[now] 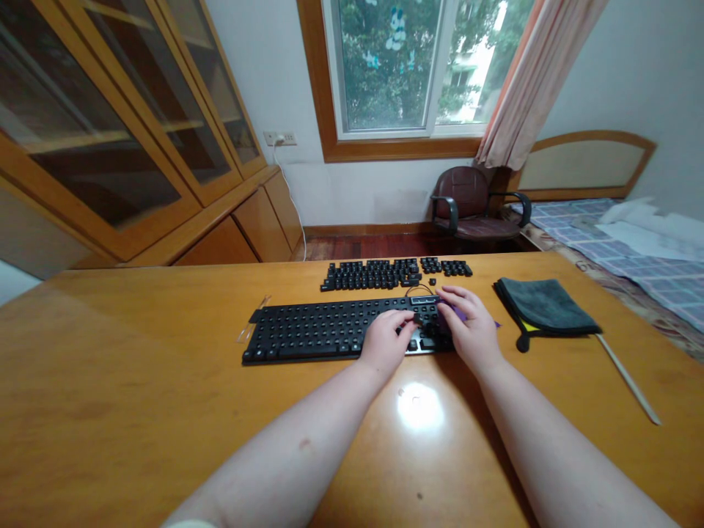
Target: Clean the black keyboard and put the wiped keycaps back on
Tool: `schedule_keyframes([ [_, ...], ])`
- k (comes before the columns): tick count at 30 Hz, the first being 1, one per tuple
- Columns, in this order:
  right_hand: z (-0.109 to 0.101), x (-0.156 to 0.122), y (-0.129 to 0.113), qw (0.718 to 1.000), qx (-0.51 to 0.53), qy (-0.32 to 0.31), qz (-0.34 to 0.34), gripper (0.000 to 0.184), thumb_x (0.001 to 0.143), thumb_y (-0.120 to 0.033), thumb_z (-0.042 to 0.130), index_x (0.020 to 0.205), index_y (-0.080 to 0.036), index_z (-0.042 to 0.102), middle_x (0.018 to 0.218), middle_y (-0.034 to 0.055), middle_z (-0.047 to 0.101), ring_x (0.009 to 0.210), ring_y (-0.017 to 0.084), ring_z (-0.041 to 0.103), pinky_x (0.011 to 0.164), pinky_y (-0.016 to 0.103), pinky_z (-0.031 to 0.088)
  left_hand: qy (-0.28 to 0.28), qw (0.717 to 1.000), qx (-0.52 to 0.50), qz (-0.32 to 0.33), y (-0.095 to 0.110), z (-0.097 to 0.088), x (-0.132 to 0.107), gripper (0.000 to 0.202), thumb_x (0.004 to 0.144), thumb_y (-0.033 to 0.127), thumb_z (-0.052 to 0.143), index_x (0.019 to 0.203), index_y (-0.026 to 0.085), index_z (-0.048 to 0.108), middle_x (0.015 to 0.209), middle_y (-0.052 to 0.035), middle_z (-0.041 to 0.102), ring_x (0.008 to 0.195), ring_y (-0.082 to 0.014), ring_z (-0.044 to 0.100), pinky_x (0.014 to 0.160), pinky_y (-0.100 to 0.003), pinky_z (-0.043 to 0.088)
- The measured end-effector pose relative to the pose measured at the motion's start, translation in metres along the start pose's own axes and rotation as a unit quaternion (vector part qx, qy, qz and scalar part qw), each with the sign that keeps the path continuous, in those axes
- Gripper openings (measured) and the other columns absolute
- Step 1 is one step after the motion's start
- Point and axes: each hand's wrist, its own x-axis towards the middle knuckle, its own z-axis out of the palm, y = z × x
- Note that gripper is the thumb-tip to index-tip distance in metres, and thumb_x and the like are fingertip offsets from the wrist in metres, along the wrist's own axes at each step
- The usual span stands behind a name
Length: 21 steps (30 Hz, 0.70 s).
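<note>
A black keyboard (313, 330) lies on the wooden table, with most of its keycaps off and the bare switch posts showing. Over its right part, my left hand (388, 339) pinches a small dark keycap (418, 320) between thumb and fingertips. Close beside it, my right hand (470, 323) is closed around something purple (452, 311), partly hidden by the fingers; its exact kind cannot be made out. Behind the keyboard, the removed black keycaps (371, 274) lie in rows, and one loose keycap (432, 281) sits apart from them.
A folded grey cloth (544, 304) lies at the right, with a thin pale stick (630, 381) by it. Clear thin wire pieces (242, 334) rest at the keyboard's left end. Beyond the table (137, 411) stand an armchair (467, 205), a bed and a glass-fronted cabinet.
</note>
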Motion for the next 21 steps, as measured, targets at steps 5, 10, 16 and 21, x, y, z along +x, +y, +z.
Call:
schedule_keyframes([
  [5,-0.013,0.01,0.014,0.99,-0.127,0.002,0.057,0.034,0.085,-0.021,0.037,0.107,-0.016,0.063,0.107,0.0116,0.063,0.103,0.024,0.056,0.092,0.039,0.042,-0.002,1.0,-0.004,-0.002,0.0,0.0,0.0,0.016,0.083,0.025,0.055,0.092,0.021,0.067,0.089,-0.0029,0.069,0.087,-0.0155,0.062,0.079,-0.029,0.049],
  [10,-0.022,0.016,0.036,0.899,-0.363,-0.126,0.21,0.035,0.079,-0.021,0.044,0.107,-0.013,0.064,0.104,0.019,0.064,0.097,0.032,0.058,0.083,0.044,0.043,0.002,1.0,-0.005,-0.005,0.001,-0.001,0.001,0.015,0.082,0.026,0.056,0.091,0.02,0.067,0.089,-0.0031,0.069,0.087,-0.0157,0.062,0.079,-0.029,0.049],
  [16,-0.022,0.017,0.046,0.864,-0.391,-0.191,0.254,0.028,0.073,-0.034,0.054,0.088,-0.016,0.068,0.089,0.0175,0.067,0.086,0.033,0.06,0.071,0.039,0.043,0.0,1.0,-0.013,-0.002,0.001,0.0,0.0,0.015,0.083,0.026,0.055,0.091,0.021,0.067,0.089,-0.0026,0.069,0.086,-0.0151,0.062,0.079,-0.028,0.049],
  [21,-0.021,0.017,0.025,0.945,-0.224,-0.033,0.235,0.023,0.073,-0.035,0.051,0.079,-0.016,0.064,0.072,0.0093,0.064,0.068,0.022,0.058,0.06,0.032,0.041,0.002,1.0,-0.01,-0.004,0.001,0.0,0.001,0.015,0.083,0.027,0.055,0.091,0.021,0.067,0.089,-0.0027,0.068,0.086,-0.0151,0.062,0.079,-0.029,0.048],
])
